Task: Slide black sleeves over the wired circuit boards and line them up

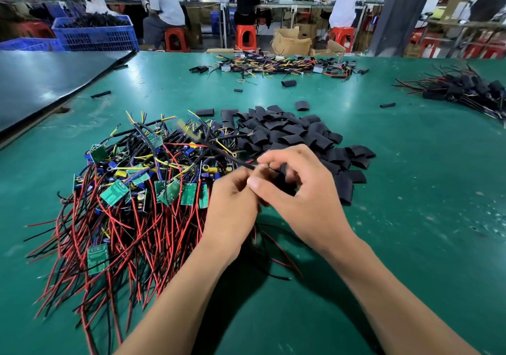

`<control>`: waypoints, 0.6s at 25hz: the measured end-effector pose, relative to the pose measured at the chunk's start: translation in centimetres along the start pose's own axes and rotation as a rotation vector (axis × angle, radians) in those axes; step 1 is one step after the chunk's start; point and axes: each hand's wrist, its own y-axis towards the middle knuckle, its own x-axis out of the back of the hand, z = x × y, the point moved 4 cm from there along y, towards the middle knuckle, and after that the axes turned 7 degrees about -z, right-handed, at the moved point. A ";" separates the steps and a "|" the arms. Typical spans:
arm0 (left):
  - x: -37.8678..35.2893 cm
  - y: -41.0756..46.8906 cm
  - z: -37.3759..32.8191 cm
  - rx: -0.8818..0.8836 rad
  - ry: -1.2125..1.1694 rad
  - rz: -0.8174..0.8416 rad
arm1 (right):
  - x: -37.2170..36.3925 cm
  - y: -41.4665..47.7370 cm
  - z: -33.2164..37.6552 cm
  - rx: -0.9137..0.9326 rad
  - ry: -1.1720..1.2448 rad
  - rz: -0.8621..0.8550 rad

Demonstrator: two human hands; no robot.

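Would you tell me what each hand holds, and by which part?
The right hand grips a black sleeve mid-body; left hand seems to pinch a black lead at its near end.

Matt black sleeves point(287, 133) are seen beyond the fingers point(284, 155); glossy plastic-coated wires point(123, 231) and smooth green circuit boards point(113, 192) left of them, on a scuffed matt table point(410, 190).

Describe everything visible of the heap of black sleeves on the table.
The heap of black sleeves is a loose mound of short flattened tubes, matt black, like soft plastic, many showing open ends. They lie criss-crossed in layers on the green table mat, right of the pile of wired circuit boards, whose wires overlap its left edge. Strays lie beyond it. The right hand covers its near edge, fingers curled round a dark piece, apparently one sleeve.
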 end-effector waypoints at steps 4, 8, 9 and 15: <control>-0.9 -0.6 1.3 -0.001 0.301 0.229 | -0.3 -0.1 -1.9 -0.123 -0.162 0.005; -2.0 -1.3 1.4 0.025 0.299 0.246 | -0.1 0.2 -2.5 -0.177 -0.146 -0.078; -2.2 -1.4 1.4 0.027 0.289 0.246 | 0.5 0.5 -2.5 -0.170 -0.184 -0.132; -1.9 -1.5 1.6 0.005 0.386 0.223 | 7.7 2.3 -6.3 -0.418 -0.681 -0.276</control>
